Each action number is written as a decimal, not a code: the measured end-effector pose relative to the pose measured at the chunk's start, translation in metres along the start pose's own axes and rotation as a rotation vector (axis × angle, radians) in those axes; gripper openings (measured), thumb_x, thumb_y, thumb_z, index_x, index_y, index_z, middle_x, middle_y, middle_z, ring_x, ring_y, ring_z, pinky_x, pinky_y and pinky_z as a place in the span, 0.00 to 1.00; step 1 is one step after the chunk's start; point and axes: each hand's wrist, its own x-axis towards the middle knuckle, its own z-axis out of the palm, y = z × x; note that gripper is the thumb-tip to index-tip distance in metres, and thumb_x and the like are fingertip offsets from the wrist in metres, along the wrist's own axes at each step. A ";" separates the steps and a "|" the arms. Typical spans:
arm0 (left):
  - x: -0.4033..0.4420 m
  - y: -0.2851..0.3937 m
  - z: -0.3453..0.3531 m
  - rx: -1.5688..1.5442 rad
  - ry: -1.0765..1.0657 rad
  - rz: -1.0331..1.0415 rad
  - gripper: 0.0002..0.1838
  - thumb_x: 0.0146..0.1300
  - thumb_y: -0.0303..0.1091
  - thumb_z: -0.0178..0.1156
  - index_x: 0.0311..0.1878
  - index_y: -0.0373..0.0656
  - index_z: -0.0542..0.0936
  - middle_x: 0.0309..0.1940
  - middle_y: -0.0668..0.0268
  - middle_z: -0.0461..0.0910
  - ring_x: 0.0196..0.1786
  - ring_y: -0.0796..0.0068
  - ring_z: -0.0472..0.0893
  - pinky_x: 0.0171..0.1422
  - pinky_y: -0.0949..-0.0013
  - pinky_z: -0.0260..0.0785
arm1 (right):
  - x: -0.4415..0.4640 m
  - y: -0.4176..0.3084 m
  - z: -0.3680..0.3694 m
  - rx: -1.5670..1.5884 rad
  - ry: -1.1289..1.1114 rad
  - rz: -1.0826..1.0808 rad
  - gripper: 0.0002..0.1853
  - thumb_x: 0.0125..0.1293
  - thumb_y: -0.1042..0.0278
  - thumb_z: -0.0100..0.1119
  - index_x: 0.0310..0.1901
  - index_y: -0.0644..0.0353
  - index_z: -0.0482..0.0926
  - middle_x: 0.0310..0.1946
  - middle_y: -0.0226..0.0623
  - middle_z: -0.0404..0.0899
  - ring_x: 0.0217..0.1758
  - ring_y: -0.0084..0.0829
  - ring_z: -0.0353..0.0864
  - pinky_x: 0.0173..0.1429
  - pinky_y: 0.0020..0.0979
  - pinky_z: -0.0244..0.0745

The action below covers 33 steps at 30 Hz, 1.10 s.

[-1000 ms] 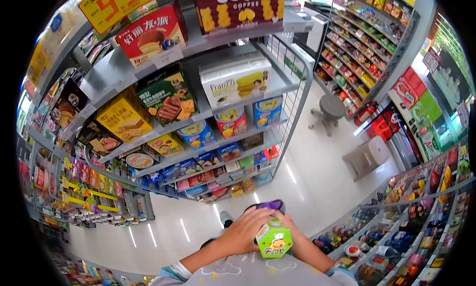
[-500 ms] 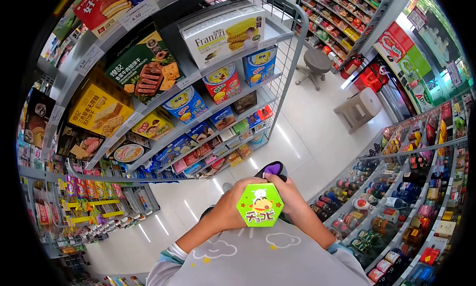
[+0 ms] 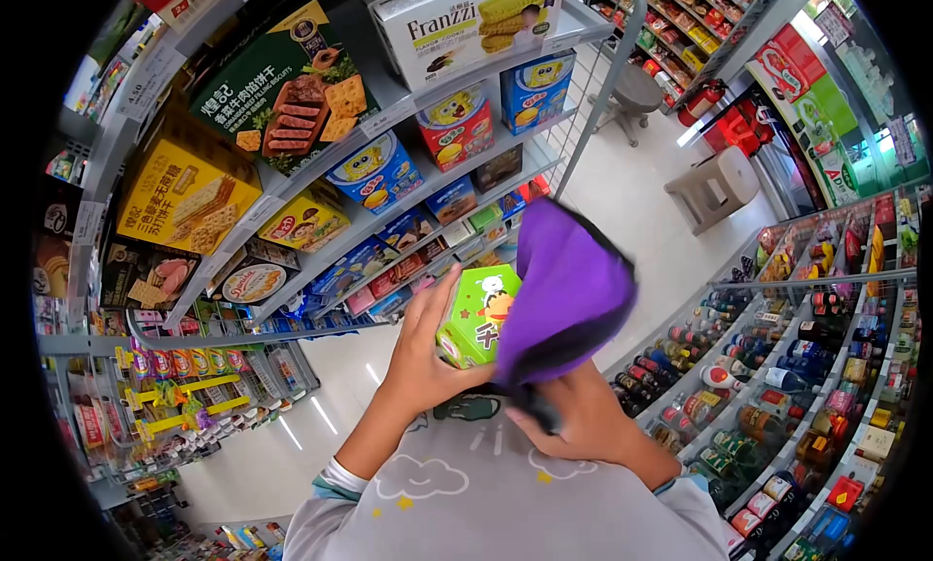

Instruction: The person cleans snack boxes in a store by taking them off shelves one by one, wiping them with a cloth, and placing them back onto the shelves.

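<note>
Left hand (image 3: 418, 357): grasping the green hexagonal snack box (image 3: 476, 313), thumb along the near edge, fingers around the far-left side. Box is held up in front of the body, tilted, lid with cartoon figure facing the wearer; right part of the lid hidden by purple cloth (image 3: 569, 284).

Right hand (image 3: 578, 415): closed on the dark lower end of the black-edged cloth, which stands up above the fist, slightly blurred. Cloth overlaps the box in view — contact between the two cannot be told.

Surroundings: grey top (image 3: 486, 512) with cloud outlines below both hands. Ahead and left, a shelf rack (image 3: 583, 24) carrying a white Franzzi box (image 3: 466, 26), a dark green biscuit box (image 3: 233, 114) and a yellow cracker box (image 3: 185, 196). Right side — rows of bottles (image 3: 758, 425); beyond, a plastic stool (image 3: 714, 187) on the floor.
</note>
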 end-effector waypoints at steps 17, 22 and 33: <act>0.000 0.002 -0.013 0.323 -0.078 0.097 0.61 0.37 0.40 0.84 0.79 0.42 0.65 0.50 0.54 0.74 0.53 0.50 0.74 0.62 0.54 0.67 | 0.026 -0.002 0.014 0.198 0.013 0.065 0.23 0.69 0.66 0.65 0.62 0.65 0.75 0.63 0.56 0.72 0.70 0.63 0.68 0.77 0.53 0.61; 0.000 0.005 -0.017 0.270 -0.092 0.145 0.59 0.38 0.40 0.83 0.78 0.41 0.67 0.48 0.55 0.74 0.52 0.51 0.74 0.60 0.55 0.67 | 0.026 0.010 0.018 0.204 -0.021 -0.035 0.25 0.69 0.65 0.64 0.65 0.65 0.73 0.64 0.56 0.72 0.73 0.62 0.66 0.81 0.53 0.56; -0.011 0.007 -0.006 0.245 -0.058 0.074 0.53 0.40 0.41 0.83 0.74 0.41 0.71 0.47 0.54 0.75 0.50 0.50 0.75 0.57 0.54 0.69 | 0.018 0.002 0.011 0.297 -0.089 0.065 0.30 0.74 0.62 0.59 0.72 0.66 0.65 0.72 0.61 0.66 0.79 0.64 0.59 0.82 0.50 0.54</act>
